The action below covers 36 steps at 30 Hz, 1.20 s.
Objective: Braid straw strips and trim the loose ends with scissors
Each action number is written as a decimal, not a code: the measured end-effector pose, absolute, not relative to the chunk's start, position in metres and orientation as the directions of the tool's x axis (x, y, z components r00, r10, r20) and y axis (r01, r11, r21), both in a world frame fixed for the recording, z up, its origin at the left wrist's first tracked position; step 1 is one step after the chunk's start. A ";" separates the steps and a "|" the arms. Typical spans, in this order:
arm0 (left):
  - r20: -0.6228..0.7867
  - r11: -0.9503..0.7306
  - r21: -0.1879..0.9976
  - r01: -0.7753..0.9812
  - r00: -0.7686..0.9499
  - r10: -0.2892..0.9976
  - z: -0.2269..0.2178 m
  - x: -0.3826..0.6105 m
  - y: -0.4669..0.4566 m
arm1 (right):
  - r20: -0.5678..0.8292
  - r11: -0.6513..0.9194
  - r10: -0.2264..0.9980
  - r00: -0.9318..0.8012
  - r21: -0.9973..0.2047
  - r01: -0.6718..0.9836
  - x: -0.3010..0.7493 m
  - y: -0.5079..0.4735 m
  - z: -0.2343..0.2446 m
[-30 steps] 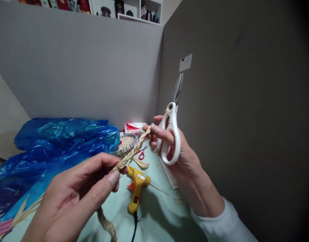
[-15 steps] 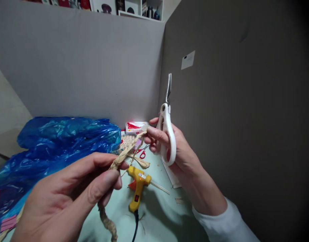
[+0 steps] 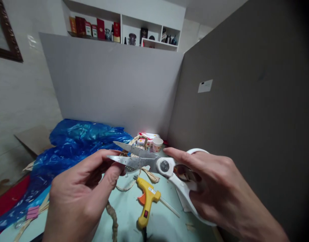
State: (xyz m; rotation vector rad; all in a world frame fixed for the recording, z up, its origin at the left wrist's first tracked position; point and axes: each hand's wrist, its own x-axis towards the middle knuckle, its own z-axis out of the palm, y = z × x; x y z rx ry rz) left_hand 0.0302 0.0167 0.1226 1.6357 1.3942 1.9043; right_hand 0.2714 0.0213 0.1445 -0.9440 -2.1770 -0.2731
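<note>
My left hand (image 3: pixel 81 191) pinches a tan, twisted raffia cord (image 3: pixel 113 218) between thumb and fingertips. One length hangs below the hand, and a loop arches up behind the blades. White-handled scissors (image 3: pixel 165 166) are in my right hand (image 3: pixel 222 188), its fingers through the handles and the index finger stretched along the top. The blades stand apart and point left, their tips at my left fingertips. Whether the cord lies between the blades is hard to make out. Below them, a yellow hot glue gun (image 3: pixel 147 201) lies on the table with a glue stick out of its back.
A crumpled blue plastic bag (image 3: pixel 81 144) covers the left of the table (image 3: pixel 129 215). A paper cup (image 3: pixel 157 144) stands at the back, near a bundle of raffia (image 3: pixel 151 175). Grey partitions (image 3: pixel 114 84) enclose the back and right. A pink clip (image 3: pixel 33 212) sits at lower left.
My right hand has let go of the cord end and turned the scissors from upright to pointing left, blades opened. The view has tilted up and the cup has come into sight.
</note>
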 end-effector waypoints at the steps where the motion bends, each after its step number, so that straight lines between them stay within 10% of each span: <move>1: 0.647 -0.534 0.756 0.379 -0.308 0.698 0.123 0.030 0.017 | 0.706 0.690 0.529 -0.470 -0.036 0.723 0.272 0.020 0.144; 14: 0.415 -0.426 0.899 -0.106 -0.111 0.903 0.130 0.019 0.021 | 0.739 0.671 0.420 -0.527 0.138 0.729 0.278 0.024 0.150; 36: 0.526 -0.506 0.851 0.142 -0.264 0.809 0.134 0.007 0.023 | 0.785 0.661 0.352 -0.509 0.177 0.729 0.278 0.037 0.143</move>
